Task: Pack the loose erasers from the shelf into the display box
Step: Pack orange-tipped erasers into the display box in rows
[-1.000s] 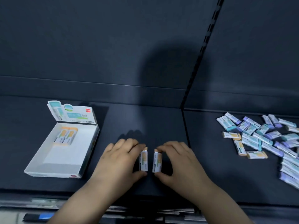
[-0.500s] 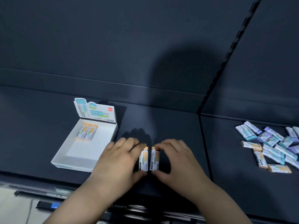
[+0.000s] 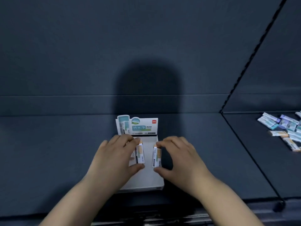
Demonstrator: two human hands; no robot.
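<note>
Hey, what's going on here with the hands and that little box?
A person is packing erasers. The left hand pinches one eraser and the right hand pinches a second eraser, held side by side with a gap between them over the open white display box on the dark shelf. A pile of loose erasers lies further right on the shelf.
</note>
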